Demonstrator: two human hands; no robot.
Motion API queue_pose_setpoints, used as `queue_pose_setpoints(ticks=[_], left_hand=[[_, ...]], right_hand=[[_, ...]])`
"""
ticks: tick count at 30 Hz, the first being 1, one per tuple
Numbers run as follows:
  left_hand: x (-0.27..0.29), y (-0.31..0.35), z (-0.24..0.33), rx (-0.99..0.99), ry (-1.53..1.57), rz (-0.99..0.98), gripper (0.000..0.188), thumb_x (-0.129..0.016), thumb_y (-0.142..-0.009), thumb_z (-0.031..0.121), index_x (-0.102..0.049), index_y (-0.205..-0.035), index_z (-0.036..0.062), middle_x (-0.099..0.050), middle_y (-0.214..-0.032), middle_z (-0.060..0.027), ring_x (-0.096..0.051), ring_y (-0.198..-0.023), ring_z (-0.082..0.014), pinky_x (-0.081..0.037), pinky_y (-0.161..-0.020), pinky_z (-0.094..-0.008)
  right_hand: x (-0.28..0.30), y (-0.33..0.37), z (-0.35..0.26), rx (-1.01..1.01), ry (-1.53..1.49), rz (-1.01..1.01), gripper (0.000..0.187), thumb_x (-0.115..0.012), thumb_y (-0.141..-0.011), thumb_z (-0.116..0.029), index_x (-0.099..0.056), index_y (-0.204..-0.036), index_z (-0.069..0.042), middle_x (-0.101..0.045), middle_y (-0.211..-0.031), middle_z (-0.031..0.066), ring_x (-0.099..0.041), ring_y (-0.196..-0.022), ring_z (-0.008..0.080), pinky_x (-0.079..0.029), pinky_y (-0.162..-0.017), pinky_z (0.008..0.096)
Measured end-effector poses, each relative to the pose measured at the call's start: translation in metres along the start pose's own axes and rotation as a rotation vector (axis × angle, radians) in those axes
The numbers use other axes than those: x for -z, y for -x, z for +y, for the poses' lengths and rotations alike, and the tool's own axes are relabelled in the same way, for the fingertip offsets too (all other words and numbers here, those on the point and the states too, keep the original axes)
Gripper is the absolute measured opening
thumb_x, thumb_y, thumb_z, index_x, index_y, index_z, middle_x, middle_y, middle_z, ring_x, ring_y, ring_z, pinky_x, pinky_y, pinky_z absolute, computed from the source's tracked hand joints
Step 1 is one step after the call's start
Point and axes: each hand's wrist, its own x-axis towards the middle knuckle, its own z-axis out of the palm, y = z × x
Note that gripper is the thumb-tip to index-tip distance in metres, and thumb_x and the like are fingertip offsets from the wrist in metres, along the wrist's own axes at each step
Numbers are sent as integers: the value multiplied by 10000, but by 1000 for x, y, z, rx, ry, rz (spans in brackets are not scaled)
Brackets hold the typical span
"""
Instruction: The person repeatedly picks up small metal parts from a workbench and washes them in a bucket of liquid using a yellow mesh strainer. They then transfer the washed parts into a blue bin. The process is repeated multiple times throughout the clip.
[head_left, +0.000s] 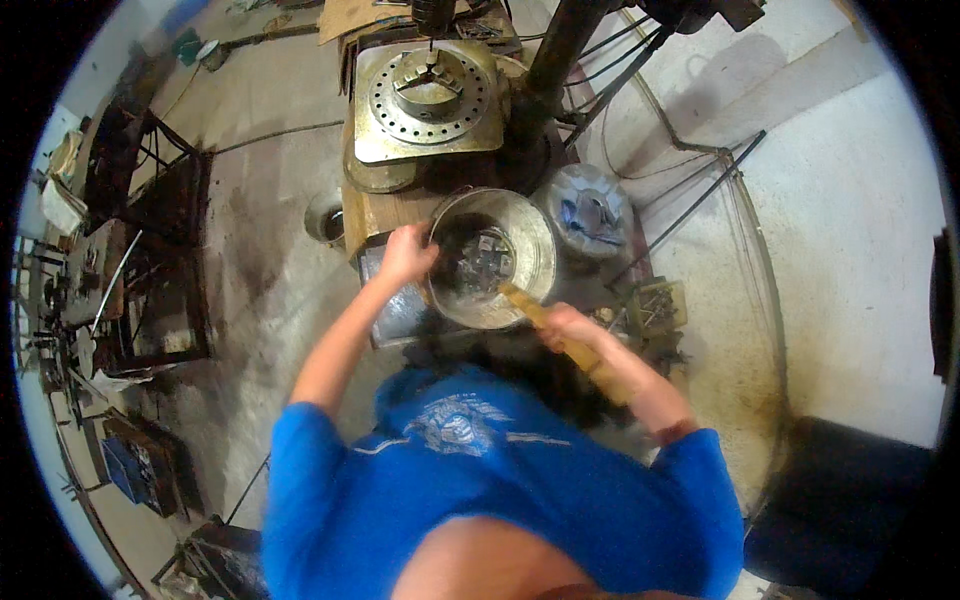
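In front of me a round metal bucket (543, 245) holds several small dark metal pieces (488, 257) at its bottom. My left hand (408, 254) grips the bucket's left rim, fingers wrapped over the edge. A flat yellowish wooden stick (597, 375) is in my right hand (570, 328), which is closed round it. The stick's far end reaches over the near right rim into the bucket, close to the metal pieces. Whether its tip touches them I cannot tell.
Beyond the bucket stands a drill press table (375, 100) with a three-jaw chuck (428, 85). A clear plastic-lined container (590, 210) sits right of the bucket, a small box of metal parts (660, 307) nearer. A grey tray (398, 318) lies at left; another bucket (325, 218) stands beyond it.
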Motion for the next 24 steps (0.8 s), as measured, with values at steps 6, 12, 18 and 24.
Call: queue_pose_setpoints(ticks=[6,12,18,24], left_hand=[[3,-3,-5,110,69,-20,316,-537,-609,123,-599,-909,46,-562,-663,-215,-566,-649,-353,-455,-619,-410],[-3,2,-50,35,204,-42,330,-564,-614,114,-586,-933,32,-565,-656,-206,-578,-620,-319,-455,-581,-383],[10,-3,-23,77,116,-38,375,-541,-617,126,-565,-972,7,-563,-716,-237,-571,-683,-351,-455,-640,-408],[18,3,-26,108,40,-82,395,-540,-633,135,-551,-1008,12,-570,-738,-225,-577,-657,-325,-448,-620,-379]], right_hand=[[5,-22,24,-182,-344,-153,70,-392,-775,-152,-432,-750,-100,-307,-578,-40,-306,-456,70,-239,-462,255],[11,-30,22,-210,-648,-488,216,-346,-793,-134,-440,-951,-19,-346,-624,-40,-298,-446,31,-248,-369,175],[44,-26,-22,-359,-540,-290,226,-356,-772,-106,-408,-949,24,-373,-637,-5,-358,-452,52,-304,-371,194],[7,-4,-51,-172,44,-7,113,-421,-752,-71,-454,-836,-2,-358,-571,-20,-325,-410,47,-283,-381,193]])
